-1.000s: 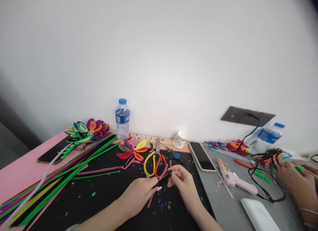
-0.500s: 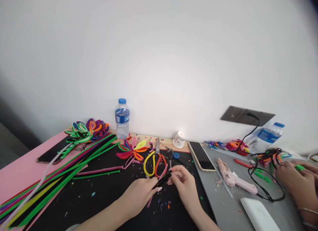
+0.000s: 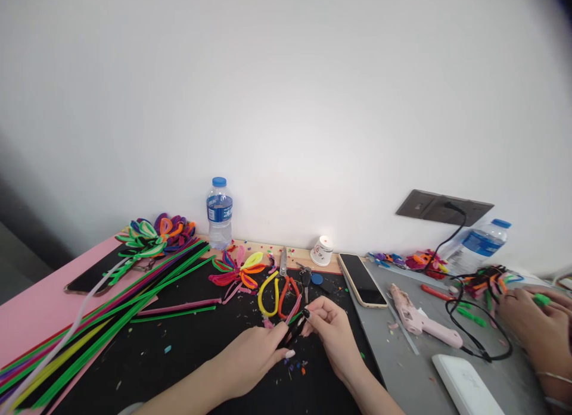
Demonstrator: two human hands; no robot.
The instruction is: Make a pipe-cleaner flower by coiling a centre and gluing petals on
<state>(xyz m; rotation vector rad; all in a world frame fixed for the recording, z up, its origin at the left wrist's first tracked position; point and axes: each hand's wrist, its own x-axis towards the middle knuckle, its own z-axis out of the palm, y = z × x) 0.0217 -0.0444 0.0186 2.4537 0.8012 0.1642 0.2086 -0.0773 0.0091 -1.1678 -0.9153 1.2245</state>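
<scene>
My left hand [image 3: 254,358] is closed on pipe cleaners: a pink one [image 3: 294,306] sticks up beyond the fingers, and a black one [image 3: 295,333] runs between my two hands. The fingers of my right hand [image 3: 333,334] pinch the black one's far end. Part of the held bundle is hidden behind the fingers. Just beyond lie scissors [image 3: 269,312] with a yellow and a red handle, blades pointing away. Keys [image 3: 305,278] and a blue disc [image 3: 317,278] lie to their right. A multicoloured pipe-cleaner flower [image 3: 241,272] rests to their left.
Long pipe cleaners [image 3: 129,302] stretch across the left. A water bottle [image 3: 219,215], a paper cup [image 3: 322,251] and a phone [image 3: 363,281] stand or lie near the wall. On the right are a pink glue gun [image 3: 424,325], its cord, a white box [image 3: 467,385] and another person's hands [image 3: 534,320].
The pink pipe cleaner in my left hand has shifted, its lower end no longer showing beneath the hand. A green tip now shows beside the held strands. Both hands stay nearly in place.
</scene>
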